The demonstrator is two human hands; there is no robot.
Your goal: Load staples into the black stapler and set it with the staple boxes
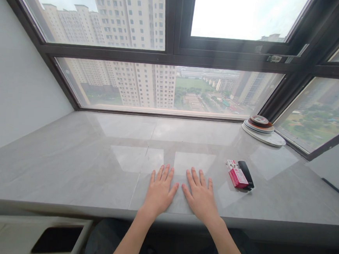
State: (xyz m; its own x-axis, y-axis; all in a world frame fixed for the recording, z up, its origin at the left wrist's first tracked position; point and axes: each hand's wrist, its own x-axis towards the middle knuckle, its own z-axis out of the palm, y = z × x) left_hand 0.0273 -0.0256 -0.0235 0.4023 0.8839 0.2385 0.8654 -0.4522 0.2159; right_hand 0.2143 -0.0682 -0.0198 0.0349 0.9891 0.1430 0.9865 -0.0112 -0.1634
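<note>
My left hand (160, 191) lies flat on the grey marbled windowsill (75, 166), fingers spread and pointing toward the window. Beside it, a small gap away, my right hand (201, 196) rests palm down in the same way, also with nothing in it. To the right of my right hand sit a pink and white small box (237, 175) and a black stapler-like object (246, 174), side by side and touching. Neither hand touches them.
In the far right corner, several round plates or coasters (259, 122) are stacked on a white oval piece (274, 140). Dark-framed windows (169, 58) border the sill at the back. At lower left, below the sill's front edge, stands a pale plastic item (11, 232) with an opening.
</note>
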